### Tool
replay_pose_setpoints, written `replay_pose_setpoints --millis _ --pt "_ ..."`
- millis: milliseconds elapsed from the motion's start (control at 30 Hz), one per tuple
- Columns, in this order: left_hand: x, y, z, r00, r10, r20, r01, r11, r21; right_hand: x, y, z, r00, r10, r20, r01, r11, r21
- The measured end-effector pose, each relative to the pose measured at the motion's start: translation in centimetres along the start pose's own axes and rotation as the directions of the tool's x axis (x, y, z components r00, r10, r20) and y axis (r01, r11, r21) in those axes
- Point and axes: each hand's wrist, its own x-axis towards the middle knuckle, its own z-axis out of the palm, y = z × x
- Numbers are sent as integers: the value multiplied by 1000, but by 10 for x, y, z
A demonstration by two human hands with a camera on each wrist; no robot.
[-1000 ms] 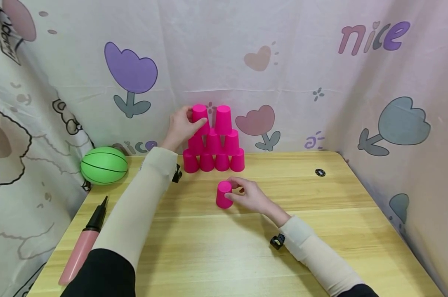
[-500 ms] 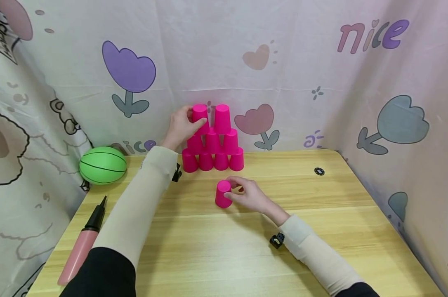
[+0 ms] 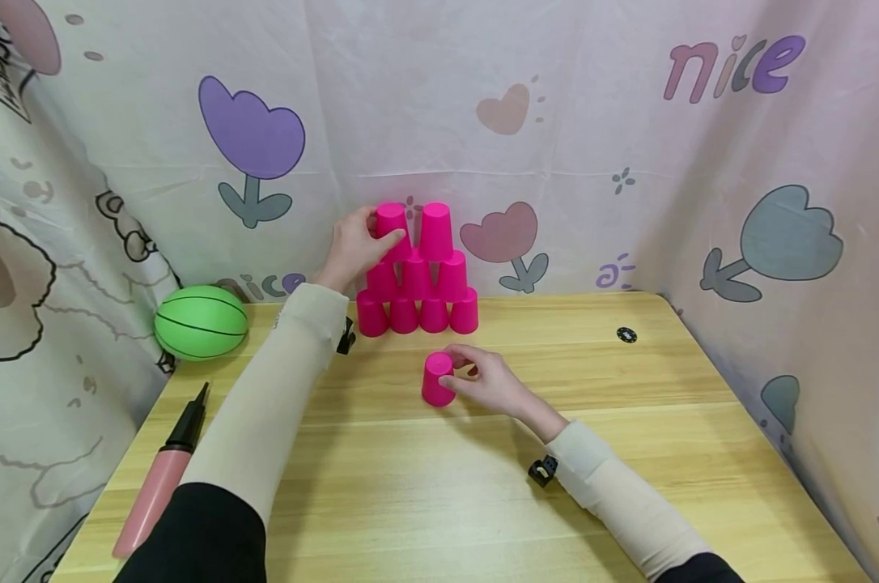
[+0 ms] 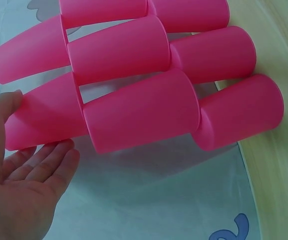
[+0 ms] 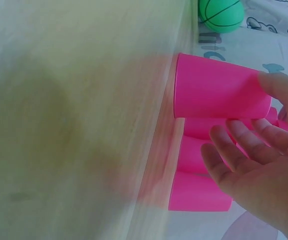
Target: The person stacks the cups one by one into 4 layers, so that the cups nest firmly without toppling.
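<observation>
Pink upside-down cups stand stacked in three tiers at the back of the table, two of them on top. My left hand point(image 3: 359, 248) pinches the top-left cup point(image 3: 392, 220) between thumb and fingers; that cup point(image 4: 46, 112) sits on the tier below in the left wrist view. Beside it stands the top-right cup point(image 3: 436, 233). In front of the stack, a single upside-down cup point(image 3: 437, 380) rests on the table, and my right hand point(image 3: 486, 379) pinches its right side. The right wrist view shows the thumb and fingers on either side of this cup point(image 5: 218, 87).
A green ball point(image 3: 201, 322) lies at the table's back left corner. A pink pump point(image 3: 159, 478) with a black nozzle lies along the left edge. One small black disc point(image 3: 626, 334) is at the back right. A patterned curtain point(image 3: 403, 97) hangs close behind the stack.
</observation>
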Motion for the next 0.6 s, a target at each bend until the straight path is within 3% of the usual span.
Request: replay_pose_setpoints --millis 233,367,600 --pt "1 -3 -3 1000 0 17 1 1000 -16 0 -2 1 1000 13 1 -13 1000 20" --pt "1 -9 -6 999 23 42 -19 996 -83 -1 -4 1 1000 26 -1 -26 999 30" --pt "-13 -43 -16 998 53 24 -47 976 -212 0 -4 2 1000 22 8 -22 999 44"
